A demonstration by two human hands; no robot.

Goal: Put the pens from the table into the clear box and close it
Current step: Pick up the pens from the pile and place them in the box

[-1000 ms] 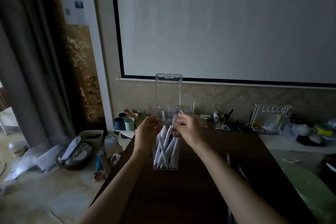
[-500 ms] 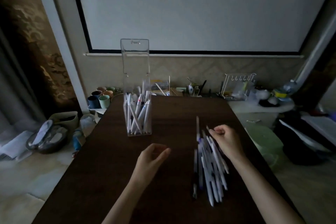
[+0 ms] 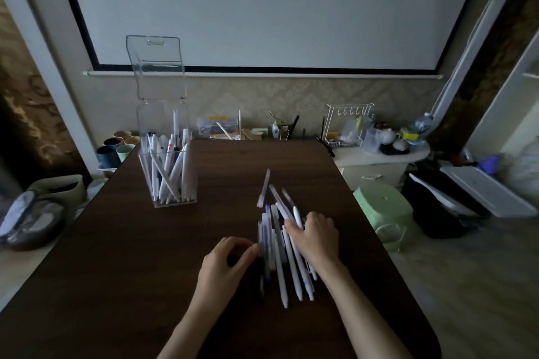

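A tall clear box point(image 3: 191, 183) stands on the dark table point(image 3: 116, 256) at the far left, its hinged lid point(image 3: 156, 67) swung straight up. Several white pens point(image 3: 167, 175) stand inside it. A loose pile of white pens point(image 3: 278, 259) lies on the table in front of me, with one pen point(image 3: 264, 188) apart at its far end. My right hand point(image 3: 316, 237) lies palm down on the pile's right side, fingers curled over several pens. My left hand point(image 3: 229, 256) sits at the pile's left edge, thumb and fingers curved and apart, fingertips touching the nearest pens.
Cups point(image 3: 115, 150) sit on the floor behind the table's far left corner. A green stool point(image 3: 385, 210) stands just off the right edge. A white wire rack point(image 3: 347, 125) and clutter line the wall behind the table.
A second ago both hands were at the box's top. Both have since come back to the pile: the right moved onto the pens, the left closed in on the left edge.
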